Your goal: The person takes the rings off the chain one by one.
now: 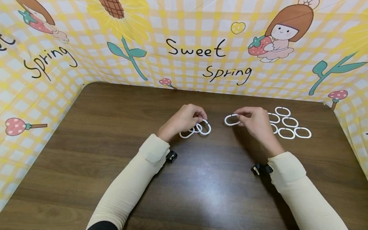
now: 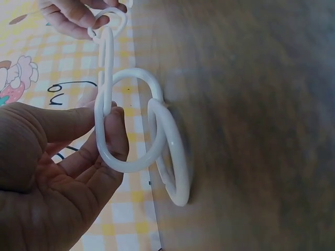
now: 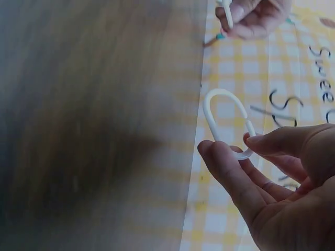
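Observation:
My left hand (image 1: 188, 116) pinches a short chain of white plastic oval links (image 1: 210, 128) between thumb and fingers. In the left wrist view, one upright link (image 2: 108, 63) passes through a wider link (image 2: 125, 168), and a lower link (image 2: 180, 183) hangs from that. To the right, my right hand (image 1: 253, 119) pinches a single white link (image 1: 225, 120) by one end. A small gap shows in the side of this link (image 3: 208, 112) in the right wrist view. In the head view, the single link and the chain are apart.
Several loose white links (image 1: 286, 138) lie grouped on the brown wooden table (image 1: 115, 127), right of my right hand, which partly hides some. A yellow checked cloth (image 1: 187, 70) with printed drawings stands around the table's back and sides.

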Demonstrator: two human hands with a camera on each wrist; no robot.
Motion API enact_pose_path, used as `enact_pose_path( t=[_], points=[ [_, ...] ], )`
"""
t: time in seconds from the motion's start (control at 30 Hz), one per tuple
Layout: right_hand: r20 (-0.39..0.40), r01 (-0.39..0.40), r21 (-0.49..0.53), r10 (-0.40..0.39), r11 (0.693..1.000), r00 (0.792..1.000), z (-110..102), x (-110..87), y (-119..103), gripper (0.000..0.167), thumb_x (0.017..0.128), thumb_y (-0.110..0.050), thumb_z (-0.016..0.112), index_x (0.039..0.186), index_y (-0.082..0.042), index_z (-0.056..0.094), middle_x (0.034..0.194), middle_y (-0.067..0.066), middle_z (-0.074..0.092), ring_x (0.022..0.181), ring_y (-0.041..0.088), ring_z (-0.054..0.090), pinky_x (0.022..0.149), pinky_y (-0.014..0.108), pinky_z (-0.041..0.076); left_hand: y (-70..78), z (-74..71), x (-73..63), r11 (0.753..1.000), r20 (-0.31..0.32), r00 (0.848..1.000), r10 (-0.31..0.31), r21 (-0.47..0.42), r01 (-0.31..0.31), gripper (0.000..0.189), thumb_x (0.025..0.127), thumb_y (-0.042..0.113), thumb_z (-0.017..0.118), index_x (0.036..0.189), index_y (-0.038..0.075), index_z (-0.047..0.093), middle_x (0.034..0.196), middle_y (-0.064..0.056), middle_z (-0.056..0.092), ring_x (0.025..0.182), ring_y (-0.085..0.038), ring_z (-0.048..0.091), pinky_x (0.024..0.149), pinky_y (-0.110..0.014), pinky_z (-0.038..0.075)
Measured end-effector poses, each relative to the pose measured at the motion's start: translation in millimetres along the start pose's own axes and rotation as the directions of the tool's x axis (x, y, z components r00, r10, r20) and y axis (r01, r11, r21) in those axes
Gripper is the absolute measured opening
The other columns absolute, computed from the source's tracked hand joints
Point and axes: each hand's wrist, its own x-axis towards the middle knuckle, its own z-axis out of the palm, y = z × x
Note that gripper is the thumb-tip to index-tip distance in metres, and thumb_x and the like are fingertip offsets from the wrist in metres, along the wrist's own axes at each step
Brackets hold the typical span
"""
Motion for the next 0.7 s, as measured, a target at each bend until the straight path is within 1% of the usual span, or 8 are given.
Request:
enact_pose_path(
  t=[0.13,0.23,0.3,0.37,0.43,0.53,0.7],
  points=[
    [-0.012,-0.044,0.051,0.044,0.998,0.999,-9.5,4.5,10.6,0.018,0.096,0.002,0.066,0.108,0.008,0.077,0.108,0.032,0.075,0.059,-0.006,0.067,0.06,0.019,0.059,0.2,-0.2,0.1,1.0,0.002,1.0,-0.005,-0.002,0.005,0.016,0.102,0.003,0.062,0.103,0.009,0.077,0.098,-0.011,0.076,0.085,-0.015,0.062,0.075,-0.024,0.049],
    [-0.015,-0.069,0.099,0.07,0.993,0.997,-15.2,8.5,18.8,0.019,0.096,0.004,0.066,0.11,0.011,0.075,0.104,0.03,0.075,0.058,-0.005,0.067,0.061,0.02,0.06,-0.2,0.1,-0.1,1.0,0.002,1.0,-0.002,0.0,0.002,0.016,0.102,0.002,0.062,0.103,0.009,0.077,0.098,-0.011,0.076,0.085,-0.015,0.063,0.075,-0.024,0.049],
    [-0.014,-0.089,0.126,0.092,0.988,0.996,-18.9,10.9,24.1,0.02,0.096,0.005,0.064,0.111,0.014,0.073,0.098,0.025,0.076,0.058,-0.004,0.068,0.061,0.021,0.06,-0.5,0.3,-0.1,1.0,0.002,1.0,-0.001,0.002,0.001,0.016,0.102,0.002,0.062,0.103,0.009,0.077,0.097,-0.011,0.076,0.084,-0.015,0.063,0.074,-0.024,0.049],
    [-0.006,-0.11,0.144,0.112,0.983,0.994,-22.6,12.7,29.0,0.02,0.096,0.006,0.063,0.112,0.015,0.072,0.092,0.017,0.076,0.057,-0.002,0.069,0.061,0.022,0.061,-0.6,0.4,0.1,1.0,0.003,1.0,-0.001,0.001,0.001,0.016,0.102,0.002,0.062,0.103,0.009,0.077,0.097,-0.011,0.076,0.084,-0.014,0.063,0.074,-0.024,0.049],
    [-0.003,-0.132,0.15,0.134,0.98,0.991,-26.4,13.7,33.2,0.021,0.097,0.006,0.062,0.113,0.016,0.071,0.085,0.009,0.074,0.056,-0.001,0.069,0.061,0.024,0.061,-0.7,0.4,0.2,1.0,0.004,1.0,-0.002,0.001,0.002,0.016,0.102,0.002,0.062,0.103,0.009,0.077,0.098,-0.012,0.076,0.084,-0.015,0.063,0.074,-0.024,0.049],
    [-0.004,-0.154,0.159,0.157,0.975,0.988,-31.4,14.6,38.6,0.022,0.097,0.006,0.06,0.114,0.017,0.069,0.078,-0.001,0.073,0.055,0.002,0.07,0.06,0.025,0.061,-0.4,0.2,0.3,1.0,0.004,1.0,-0.003,0.0,0.003,0.016,0.102,0.002,0.063,0.103,0.008,0.077,0.098,-0.012,0.076,0.085,-0.015,0.063,0.075,-0.024,0.049],
    [-0.006,-0.176,0.159,0.179,0.971,0.984,-38.6,16.4,45.1,0.024,0.098,0.006,0.059,0.117,0.018,0.067,0.073,-0.007,0.07,0.054,0.002,0.069,0.059,0.024,0.061,-0.1,0.1,0.1,1.0,0.006,1.0,0.0,0.006,0.0,0.017,0.101,0.002,0.063,0.106,0.008,0.078,0.099,-0.01,0.077,0.086,-0.014,0.064,0.076,-0.024,0.049]
  ],
)
